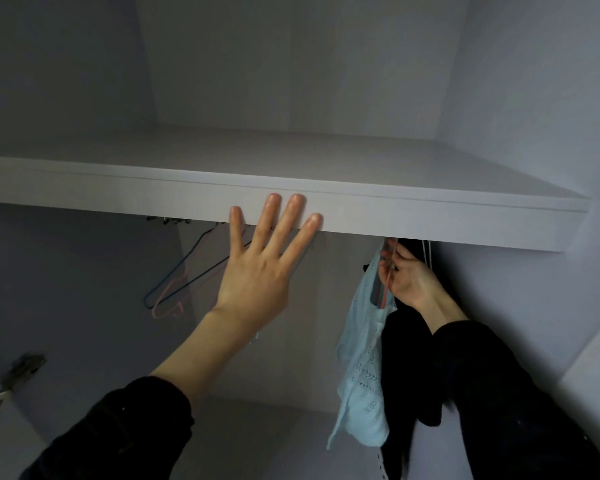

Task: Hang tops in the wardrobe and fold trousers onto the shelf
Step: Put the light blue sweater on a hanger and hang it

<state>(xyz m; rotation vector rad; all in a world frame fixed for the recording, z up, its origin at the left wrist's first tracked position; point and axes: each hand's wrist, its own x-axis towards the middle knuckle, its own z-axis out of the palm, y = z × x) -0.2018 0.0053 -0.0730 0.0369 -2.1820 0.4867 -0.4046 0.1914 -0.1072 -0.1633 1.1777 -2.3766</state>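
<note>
Four straight, spread fingers [293, 216] laid flat against the front edge of the white shelf [430, 216], fingertips on its face, palm below the lower lip. Left hand [257, 271] open and holding nothing, dark sleeve pushed back to mid-forearm.

Curled fingers [388, 261] of the right hand [407, 278] pinching the thin neck of a hanger [383, 292], tucked just under the shelf's underside, close against the right wall [534, 133]. Draped from that hanger, a pale blue eyelet top [361, 368], hanging straight down. Just right of it, touching, a black garment [406, 368], partly behind the right sleeve; whether on the same hanger cannot be told. Rail hidden by the shelf edge.

Between the two hands, open space under the shelf. Further left, two bare hangers, one blue [187, 271] and one pink [168, 304], hanging tilted below the shelf, well apart from the blue top. Above the shelf edge, a broad flat top surface running back to the rear panel. Far lower left, a metal door hinge [18, 370], blurred.
</note>
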